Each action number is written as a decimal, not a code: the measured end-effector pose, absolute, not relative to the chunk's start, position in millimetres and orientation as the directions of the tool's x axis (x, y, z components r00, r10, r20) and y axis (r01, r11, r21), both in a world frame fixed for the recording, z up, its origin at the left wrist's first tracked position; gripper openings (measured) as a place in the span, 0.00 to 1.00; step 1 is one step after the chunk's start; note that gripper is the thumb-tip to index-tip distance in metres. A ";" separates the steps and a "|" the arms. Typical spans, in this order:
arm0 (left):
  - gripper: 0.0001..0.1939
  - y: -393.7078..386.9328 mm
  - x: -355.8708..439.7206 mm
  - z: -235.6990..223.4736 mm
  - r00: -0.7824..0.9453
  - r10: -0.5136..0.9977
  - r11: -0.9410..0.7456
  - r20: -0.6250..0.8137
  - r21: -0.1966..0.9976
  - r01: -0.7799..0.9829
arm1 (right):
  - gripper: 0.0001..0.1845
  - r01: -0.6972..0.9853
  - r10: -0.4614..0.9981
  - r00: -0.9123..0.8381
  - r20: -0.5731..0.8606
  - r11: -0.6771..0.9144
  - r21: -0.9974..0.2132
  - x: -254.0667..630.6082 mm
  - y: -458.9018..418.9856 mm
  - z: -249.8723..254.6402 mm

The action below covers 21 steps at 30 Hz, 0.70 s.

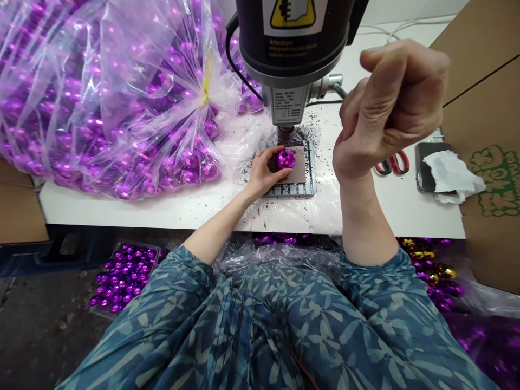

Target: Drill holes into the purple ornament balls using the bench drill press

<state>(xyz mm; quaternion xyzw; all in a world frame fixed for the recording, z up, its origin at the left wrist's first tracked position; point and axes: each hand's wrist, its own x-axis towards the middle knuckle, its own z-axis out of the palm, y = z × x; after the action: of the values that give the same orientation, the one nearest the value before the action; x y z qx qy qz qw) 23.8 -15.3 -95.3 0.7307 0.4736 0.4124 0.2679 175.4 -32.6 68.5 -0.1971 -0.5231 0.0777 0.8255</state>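
Observation:
A shiny purple faceted ball (286,158) sits on a flat brown board (299,172) on the metal base (312,181) of a bench drill press (284,105). My left hand (266,172) pinches the ball from its left side, thumb in front and fingers behind. The chuck (286,133) is directly over the ball, and whether the bit touches it is hard to see. Raised at the right of the machine, my right hand (392,105) is closed around the end of the press's lever (338,89); the grip itself is hidden inside the fist.
A large clear bag (122,97) of purple balls fills the table's left. Red-handled scissors (392,163), a dark phone (426,168) and crumpled tissue (455,173) lie at right, beside a cardboard box (483,124). Dark shavings surround the base. Below stands a tray of balls (124,276).

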 end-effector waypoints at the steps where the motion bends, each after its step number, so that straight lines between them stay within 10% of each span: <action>1: 0.32 -15.6 23.9 -95.1 0.209 0.915 -0.404 0.346 0.784 0.472 | 0.11 0.077 0.322 0.436 0.840 0.917 -0.392 176.4 -31.5 64.3; 12: 0.33 -17.3 24.7 -93.1 0.194 0.925 -0.379 0.325 0.805 0.457 | 0.26 0.284 0.360 0.439 0.823 0.813 -0.508 185.6 -20.1 33.1; 21: 0.32 -16.9 29.4 -91.8 0.150 0.940 -0.340 0.306 0.820 0.459 | 0.15 0.117 0.360 0.449 0.818 0.884 -0.453 176.2 -21.7 82.5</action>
<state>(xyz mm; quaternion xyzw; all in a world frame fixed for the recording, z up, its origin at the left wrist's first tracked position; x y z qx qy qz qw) 29.4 -16.9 -91.8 0.7024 0.4981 0.4205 0.2858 176.2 -21.7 82.5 -0.2293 -0.5196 0.0740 0.8197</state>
